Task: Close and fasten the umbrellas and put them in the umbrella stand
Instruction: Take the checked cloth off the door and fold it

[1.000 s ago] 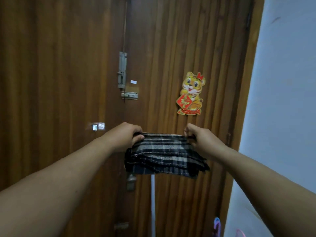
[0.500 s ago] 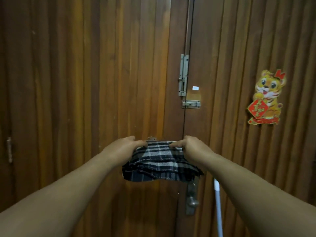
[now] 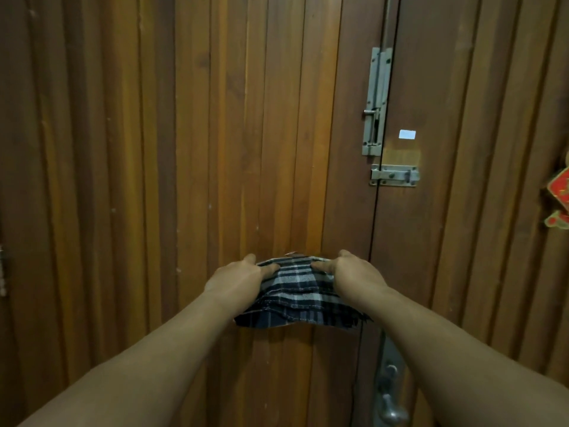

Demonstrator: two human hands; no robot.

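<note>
I hold a bunched black, grey and white plaid umbrella canopy (image 3: 297, 298) at arm's length in front of a wooden door. My left hand (image 3: 238, 278) grips its left upper edge, thumb on top of the fabric. Its right upper edge is gripped by my right hand (image 3: 357, 274) in the same way. The fabric hangs in loose folds below both hands. The umbrella's shaft and handle are hidden, and no umbrella stand is in view.
A brown slatted double wooden door (image 3: 184, 149) fills the view. Two metal slide bolts (image 3: 375, 101) (image 3: 394, 175) sit at the door seam, a lever handle (image 3: 390, 408) lower down. A red and gold sticker (image 3: 559, 200) shows at the right edge.
My view has swung left, so the door bolts and tiger sticker slid rightwards and the pale wall left the frame. Both hands have drawn closer together on the plaid fabric.
</note>
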